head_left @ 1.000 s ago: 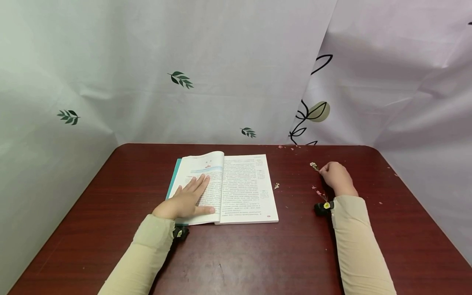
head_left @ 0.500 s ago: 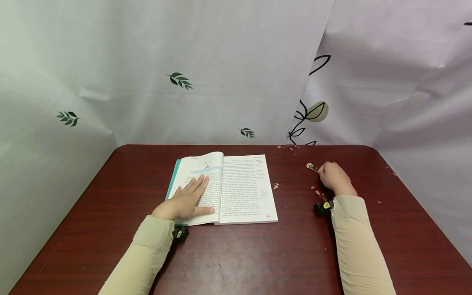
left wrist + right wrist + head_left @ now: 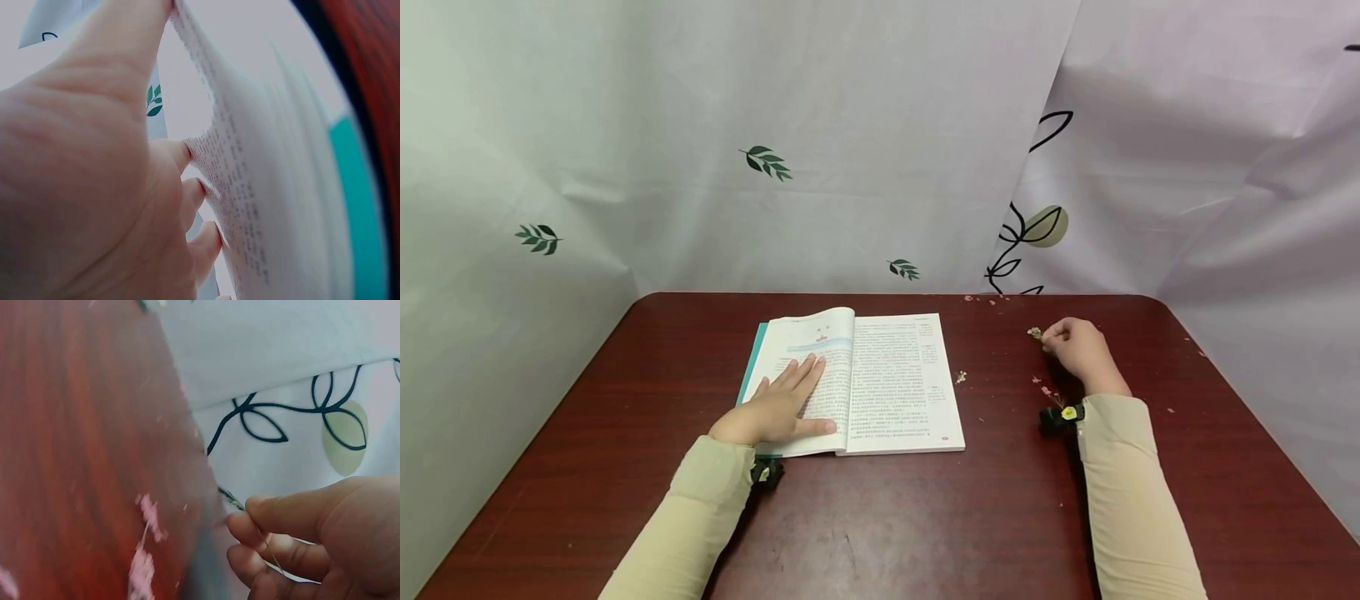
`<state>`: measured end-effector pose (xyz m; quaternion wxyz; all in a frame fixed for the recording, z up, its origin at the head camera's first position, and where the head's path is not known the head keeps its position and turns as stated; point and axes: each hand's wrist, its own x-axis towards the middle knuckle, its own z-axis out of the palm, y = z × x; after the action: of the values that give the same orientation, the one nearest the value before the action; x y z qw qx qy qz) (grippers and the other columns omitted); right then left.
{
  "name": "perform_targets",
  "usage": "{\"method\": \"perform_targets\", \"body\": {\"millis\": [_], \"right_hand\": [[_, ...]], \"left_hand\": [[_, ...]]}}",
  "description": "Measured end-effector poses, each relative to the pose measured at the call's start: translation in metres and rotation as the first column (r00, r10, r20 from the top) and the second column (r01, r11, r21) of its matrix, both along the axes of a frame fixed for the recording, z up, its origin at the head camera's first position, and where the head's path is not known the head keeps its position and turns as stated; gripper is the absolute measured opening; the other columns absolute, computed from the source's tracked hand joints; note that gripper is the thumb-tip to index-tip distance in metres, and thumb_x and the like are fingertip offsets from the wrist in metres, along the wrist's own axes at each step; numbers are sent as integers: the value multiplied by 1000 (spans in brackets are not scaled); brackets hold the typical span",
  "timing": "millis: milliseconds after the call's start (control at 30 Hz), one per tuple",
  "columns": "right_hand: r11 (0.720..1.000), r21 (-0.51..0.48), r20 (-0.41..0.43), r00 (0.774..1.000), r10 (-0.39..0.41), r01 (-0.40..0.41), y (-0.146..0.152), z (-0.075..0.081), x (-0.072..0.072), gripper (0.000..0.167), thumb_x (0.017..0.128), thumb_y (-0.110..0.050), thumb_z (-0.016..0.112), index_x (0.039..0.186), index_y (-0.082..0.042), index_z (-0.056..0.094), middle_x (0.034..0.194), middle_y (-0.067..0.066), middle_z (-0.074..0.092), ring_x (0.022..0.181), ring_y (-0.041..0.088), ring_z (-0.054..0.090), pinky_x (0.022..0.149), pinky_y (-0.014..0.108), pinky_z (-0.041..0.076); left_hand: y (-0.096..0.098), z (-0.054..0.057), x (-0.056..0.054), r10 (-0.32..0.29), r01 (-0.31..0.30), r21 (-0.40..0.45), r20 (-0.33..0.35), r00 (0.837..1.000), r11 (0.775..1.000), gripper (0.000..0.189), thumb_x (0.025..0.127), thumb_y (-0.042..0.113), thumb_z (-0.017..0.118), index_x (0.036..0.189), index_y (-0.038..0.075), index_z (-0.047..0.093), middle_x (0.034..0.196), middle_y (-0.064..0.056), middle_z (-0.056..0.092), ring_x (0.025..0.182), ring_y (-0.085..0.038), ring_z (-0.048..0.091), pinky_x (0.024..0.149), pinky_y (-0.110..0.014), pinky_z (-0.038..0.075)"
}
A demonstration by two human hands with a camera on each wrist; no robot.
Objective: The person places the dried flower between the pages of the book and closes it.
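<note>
Pinching a small pale-flowered sprig by its thin stem, the right hand is over the right far part of the table; we record a narrow grip, thumb against fingertips, flower head pointing left. It looks raised off the wood, though we cannot tell how high. The left hand lies spread on the left page of the open book, fingers straight, holding nothing between them. We find a pink sprig on the table, left of the right wrist, and a loose blossom just beside the book's right edge.

Step in hand, in our judgement: handling the sprig one-handed while the pages are steadied. The next move, we think, calls for a light pinch on the fragile stem and unchanged pressure on the page.
</note>
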<state>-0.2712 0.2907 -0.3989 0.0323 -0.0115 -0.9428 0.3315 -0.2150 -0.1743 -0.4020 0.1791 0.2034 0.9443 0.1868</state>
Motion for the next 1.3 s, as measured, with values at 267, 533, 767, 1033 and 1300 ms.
{"method": "perform_targets", "body": {"millis": [267, 533, 767, 1033, 1300], "right_hand": [[961, -276, 26, 999, -27, 34, -10, 7, -2, 24, 96, -10, 68, 109, 10, 66, 82, 6, 74, 66, 9, 63, 62, 25, 54], [853, -521, 47, 999, -1, 25, -24, 8, -3, 35, 95, -3, 67, 121, 18, 58, 85, 0, 75, 72, 3, 70, 69, 21, 58], [784, -621, 78, 996, 39, 18, -35, 10, -5, 40, 97, -4, 67, 127, 19, 55, 82, -6, 73, 77, 5, 72, 74, 23, 59], [732, -680, 69, 991, 112, -35, -52, 10, -5, 39, 97, -3, 67, 125, 20, 54, 82, -5, 74, 76, 7, 73, 76, 25, 59], [704, -703, 44, 982, 182, -99, -70, 18, -1, 37, 96, -2, 67, 123, 20, 56, 88, 0, 75, 81, 11, 73, 77, 25, 59]], "left_hand": [[-1, -2, -1, -1, 1, -6, 2, 1000, 1000, 110, 90, 66, 63, 164, 7, 5, 170, -16, 0, 154, -43, -1, 114, -73, 5], [1, 1, 1, 9, -9, 5, 1, 1000, 1000, 105, 92, 59, 65, 163, 6, 8, 169, -17, 4, 154, -44, 3, 114, -74, 6], [1, 1, 1, 7, -7, 5, -3, 1000, 1000, 105, 92, 59, 66, 163, 6, 8, 169, -18, 4, 154, -44, 2, 114, -74, 6], [0, -2, 1, 12, -12, 1, -5, 1000, 1000, 105, 93, 59, 65, 163, 6, 9, 169, -18, 5, 154, -44, 3, 114, -73, 6], [1, 0, 2, 14, -14, 2, -6, 1000, 1000, 104, 93, 58, 65, 163, 6, 9, 169, -18, 5, 153, -45, 4, 114, -73, 7]]}}
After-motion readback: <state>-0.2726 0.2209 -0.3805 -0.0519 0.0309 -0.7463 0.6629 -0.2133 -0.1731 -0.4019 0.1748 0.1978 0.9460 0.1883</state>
